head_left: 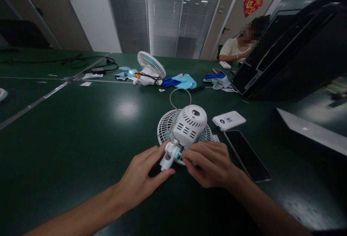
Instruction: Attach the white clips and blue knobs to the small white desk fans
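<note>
A small white fan lies grille-down on the green table in front of me, its motor housing facing up. My left hand closes around the white mounting bracket, with fingers on its far side and the thumb at its lower end. On the bracket's right side, my right hand pinches a light-blue knob between thumb and fingers. Beneath the motor, the white round grille shows partly, with the rest covered by the housing and my right hand. A thin ring stands just behind it.
Right of the fan lie a white power bank and a dark phone. Farther back are another white fan, light-blue blades, gloves and black cables. A large black case stands right; a person sits beyond.
</note>
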The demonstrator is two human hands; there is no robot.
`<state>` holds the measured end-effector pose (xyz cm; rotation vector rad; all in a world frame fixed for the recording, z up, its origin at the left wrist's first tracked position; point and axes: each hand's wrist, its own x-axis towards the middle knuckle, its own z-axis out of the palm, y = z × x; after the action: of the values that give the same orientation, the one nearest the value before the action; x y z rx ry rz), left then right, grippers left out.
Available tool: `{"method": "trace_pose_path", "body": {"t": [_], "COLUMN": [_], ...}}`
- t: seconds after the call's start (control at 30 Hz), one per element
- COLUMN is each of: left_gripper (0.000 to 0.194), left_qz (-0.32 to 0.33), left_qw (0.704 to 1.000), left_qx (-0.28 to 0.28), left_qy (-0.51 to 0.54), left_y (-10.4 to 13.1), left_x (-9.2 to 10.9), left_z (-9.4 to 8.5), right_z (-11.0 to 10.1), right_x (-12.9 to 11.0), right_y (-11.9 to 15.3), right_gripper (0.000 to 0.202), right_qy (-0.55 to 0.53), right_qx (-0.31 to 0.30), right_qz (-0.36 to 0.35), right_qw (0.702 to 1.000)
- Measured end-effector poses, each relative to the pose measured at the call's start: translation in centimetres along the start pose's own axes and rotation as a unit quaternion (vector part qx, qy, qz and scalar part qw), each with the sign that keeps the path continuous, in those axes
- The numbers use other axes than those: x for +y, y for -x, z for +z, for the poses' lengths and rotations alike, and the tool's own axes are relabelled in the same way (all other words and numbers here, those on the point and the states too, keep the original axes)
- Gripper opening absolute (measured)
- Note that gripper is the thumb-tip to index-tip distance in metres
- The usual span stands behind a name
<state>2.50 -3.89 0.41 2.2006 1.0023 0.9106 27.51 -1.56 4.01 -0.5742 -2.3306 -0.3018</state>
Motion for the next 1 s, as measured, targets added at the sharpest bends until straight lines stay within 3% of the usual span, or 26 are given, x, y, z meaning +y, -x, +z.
{"method": "trace_pose_path", "body": {"t": [0.13,0.23,0.53,0.73,1.0], "left_gripper": [0.063,0.063,0.063,0.064,0.063], "left_qz": [0.003,0.0,0.007,0.013,0.024], "left_qw": [1.0,1.0,1.0,1.0,0.999], "left_qx": [0.002,0.0,0.01,0.013,0.032], "left_qy": [0.003,0.009,-0.005,-0.007,-0.019], "left_y": [-0.1,-0.1,0.1,0.2,0.2], "left_x": [0.2,0.1,0.0,-0.1,-0.3], "left_z": [-0.1,-0.1,0.1,0.1,0.2], "right_z": [-0.8,-0.7,0.5,-1.0,0.1], "right_x": [1.1,1.3,-0.4,1.0,0.5], "right_y": [0.3,0.0,-0.5,0.2,-0.3], "right_gripper": [0.019,0.016,0.006,0.023,0.008], "right_qy": [0.031,0.044,0.039,0.024,0.029], "right_qx": [-0.019,-0.03,0.021,-0.008,-0.015], "right_qz": [-0.077,-0.064,0.03,-0.055,-0.019], "right_qw": [0.996,0.997,0.999,0.998,0.999]}}
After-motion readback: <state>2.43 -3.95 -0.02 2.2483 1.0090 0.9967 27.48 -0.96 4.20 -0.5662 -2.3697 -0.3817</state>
